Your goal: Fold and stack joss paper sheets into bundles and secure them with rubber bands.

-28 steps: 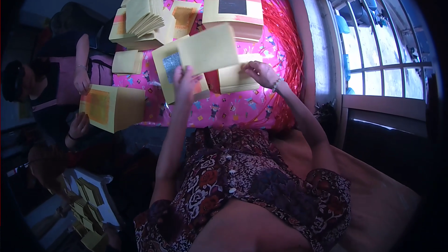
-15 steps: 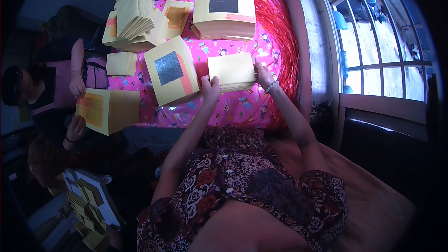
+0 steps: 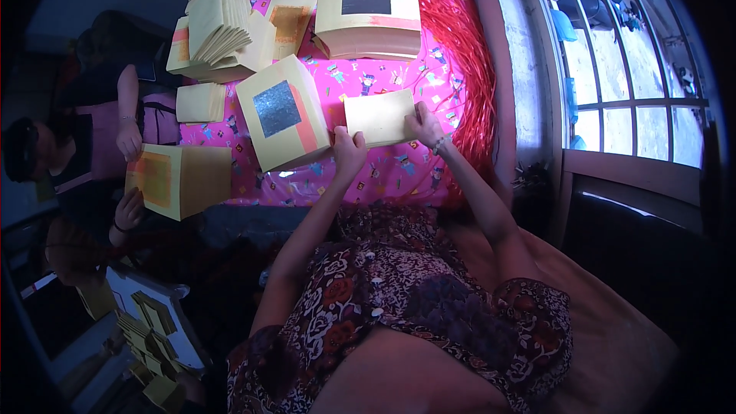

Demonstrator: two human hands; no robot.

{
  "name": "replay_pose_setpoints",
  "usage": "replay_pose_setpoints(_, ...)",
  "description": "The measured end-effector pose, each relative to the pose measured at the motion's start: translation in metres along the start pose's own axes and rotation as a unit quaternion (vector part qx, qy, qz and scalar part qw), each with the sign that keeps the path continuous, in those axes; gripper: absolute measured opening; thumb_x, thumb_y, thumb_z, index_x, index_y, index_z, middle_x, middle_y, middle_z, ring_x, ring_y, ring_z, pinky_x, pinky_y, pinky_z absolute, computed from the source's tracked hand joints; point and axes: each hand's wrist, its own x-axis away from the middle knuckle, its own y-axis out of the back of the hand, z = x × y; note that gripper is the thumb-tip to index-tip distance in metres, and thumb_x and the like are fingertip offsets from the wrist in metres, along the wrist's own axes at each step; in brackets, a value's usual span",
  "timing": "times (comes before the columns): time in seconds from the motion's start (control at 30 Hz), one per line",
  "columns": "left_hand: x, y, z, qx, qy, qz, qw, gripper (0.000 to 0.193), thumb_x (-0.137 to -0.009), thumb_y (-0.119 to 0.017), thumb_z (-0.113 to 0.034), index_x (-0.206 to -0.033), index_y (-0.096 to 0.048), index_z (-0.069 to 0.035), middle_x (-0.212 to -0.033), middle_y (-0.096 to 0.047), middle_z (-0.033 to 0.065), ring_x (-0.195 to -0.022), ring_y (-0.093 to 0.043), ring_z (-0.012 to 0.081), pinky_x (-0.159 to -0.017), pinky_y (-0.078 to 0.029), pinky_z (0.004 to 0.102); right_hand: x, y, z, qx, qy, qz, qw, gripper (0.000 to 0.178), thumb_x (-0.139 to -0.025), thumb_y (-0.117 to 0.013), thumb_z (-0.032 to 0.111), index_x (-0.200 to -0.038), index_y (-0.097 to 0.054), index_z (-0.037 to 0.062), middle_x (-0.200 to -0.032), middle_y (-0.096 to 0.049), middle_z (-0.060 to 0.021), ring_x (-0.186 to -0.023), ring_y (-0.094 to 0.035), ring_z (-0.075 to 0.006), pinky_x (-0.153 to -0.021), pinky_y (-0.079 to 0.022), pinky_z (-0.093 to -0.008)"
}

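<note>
Between my hands is a small stack of pale yellow paper [image 3: 379, 117], its plain top sheet facing up. My left hand [image 3: 349, 147] is closed on the near left corner, thumb on top. Closed on the right end, my right hand [image 3: 424, 124] has its fingers partly hidden by the paper and by itself. Just left of my left hand lies a thick tilted stack of yellow paper [image 3: 257, 142] with a dark shiny square and a pinkish red strip on top. Behind the held stack stands another thick stack [image 3: 330, 34] with a dark square.
A pink patterned sheet [image 3: 406, 172] covers the table. Red plastic strands [image 3: 479, 69] run along its right side. More paper stacks [image 3: 218, 19] crowd the far left. At left, another person's hands [image 3: 129, 142] hold an orange-patched stack [image 3: 199, 180]. A barred window [image 3: 613, 69] is at right.
The paper stack between my hands has tipped, and less of its near edge shows. My right hand has shifted slightly left and nearer; my left hand still grips its corner.
</note>
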Motion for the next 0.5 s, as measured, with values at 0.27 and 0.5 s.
replay_pose_setpoints(0.27, 0.006, 0.002, 0.0, -0.101, -0.021, -0.017, 0.995, 0.037, -0.083, -0.06, -0.019, -0.1, -0.04, 0.006, -0.098, -0.048, 0.0294, -0.092, -0.052, 0.0449, -0.08, -0.044, 0.05, 0.004, -0.009, 0.017, 0.158, 0.005, -0.035, 0.987, 0.033, -0.084, -0.056, 0.017, -0.106, -0.045, -0.0048, -0.1, -0.055, -0.0268, -0.092, -0.058, -0.0412, -0.08, -0.047, -0.0489)
replay_pose_setpoints(0.5, 0.007, -0.013, 0.008, -0.171, 0.031, 0.006, 0.985, 0.041, -0.087, -0.053, -0.029, -0.102, -0.045, 0.009, -0.101, -0.05, 0.0328, -0.095, -0.054, 0.0468, -0.081, -0.045, 0.0515, 0.013, -0.027, -0.004, 0.112, -0.009, -0.131, 0.985, 0.039, -0.088, -0.051, 0.025, -0.108, -0.045, -0.0076, -0.102, -0.054, -0.0278, -0.094, -0.055, -0.0444, -0.081, -0.045, -0.05)
